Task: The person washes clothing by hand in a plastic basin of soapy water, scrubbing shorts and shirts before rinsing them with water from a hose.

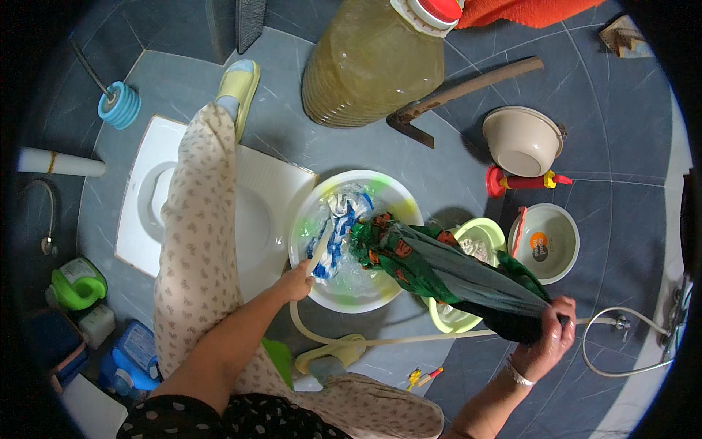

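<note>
My left hand (pixel 294 282) is closed around a pale hose (pixel 321 251), whose end points into a white basin (pixel 299 277) with green and yellow patches. Water and a blue-and-white cloth (pixel 335 241) are in the basin. My right hand (pixel 554 335) grips one end of a wet green, grey and black garment (pixel 466 269) with orange patterns. The garment stretches from that hand across a light green basin (pixel 496 228) and down into the white basin's water. Some pale cloth (pixel 473 249) shows inside the green basin.
A squat toilet (pixel 279 170) lies under my leg. Beyond the basin stand a large liquid-filled jug (pixel 373 66) and a rusty metal bar (pixel 466 90). To the right are a beige bowl (pixel 521 142) and a grey-white basin (pixel 565 252). Detergent bottles (pixel 79 282) stand at the left.
</note>
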Demonstrator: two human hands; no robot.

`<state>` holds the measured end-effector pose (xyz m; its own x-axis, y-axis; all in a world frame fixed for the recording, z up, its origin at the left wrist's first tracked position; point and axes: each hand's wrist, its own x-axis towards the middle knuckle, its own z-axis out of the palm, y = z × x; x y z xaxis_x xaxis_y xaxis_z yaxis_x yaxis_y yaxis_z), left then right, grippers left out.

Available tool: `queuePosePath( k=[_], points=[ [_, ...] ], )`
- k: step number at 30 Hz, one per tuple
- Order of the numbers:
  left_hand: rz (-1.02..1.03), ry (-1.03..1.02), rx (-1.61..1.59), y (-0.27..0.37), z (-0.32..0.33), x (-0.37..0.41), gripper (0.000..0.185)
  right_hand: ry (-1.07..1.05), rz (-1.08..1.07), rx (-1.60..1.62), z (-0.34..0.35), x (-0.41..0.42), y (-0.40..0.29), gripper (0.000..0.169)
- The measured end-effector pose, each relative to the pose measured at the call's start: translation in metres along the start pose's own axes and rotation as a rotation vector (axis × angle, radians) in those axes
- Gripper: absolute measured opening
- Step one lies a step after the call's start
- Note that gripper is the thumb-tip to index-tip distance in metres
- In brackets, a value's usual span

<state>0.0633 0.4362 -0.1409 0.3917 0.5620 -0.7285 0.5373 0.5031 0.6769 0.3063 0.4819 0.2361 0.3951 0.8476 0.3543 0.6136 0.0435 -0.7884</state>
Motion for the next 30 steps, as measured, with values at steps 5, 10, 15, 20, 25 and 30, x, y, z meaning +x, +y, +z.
queuePosePath(
  k=[5,10,15,20,25,30],
  points=[
    [-0.014,0.024,-0.012,0.001,0.003,0.000,0.053,-0.008,-0.087,-0.046,0.023,-0.008,0.020,0.013],
    [0.017,0.050,-0.044,-0.002,0.004,-0.002,0.052,-0.592,0.363,-0.302,0.085,-0.033,0.115,0.012],
    [0.031,0.059,-0.031,0.007,0.002,-0.007,0.051,-0.657,0.174,-0.604,0.175,-0.060,0.279,0.039],
    [0.014,0.039,0.018,0.004,0.005,-0.002,0.056,-0.431,0.485,-0.851,0.227,-0.112,0.369,0.047],
    [0.106,0.084,0.092,-0.023,0.017,0.008,0.062,-0.610,0.495,-0.635,0.215,-0.109,0.343,0.029],
    [0.070,0.039,0.029,-0.025,0.019,0.016,0.061,-0.669,0.244,-0.384,0.131,-0.066,0.183,0.020]
  ],
)
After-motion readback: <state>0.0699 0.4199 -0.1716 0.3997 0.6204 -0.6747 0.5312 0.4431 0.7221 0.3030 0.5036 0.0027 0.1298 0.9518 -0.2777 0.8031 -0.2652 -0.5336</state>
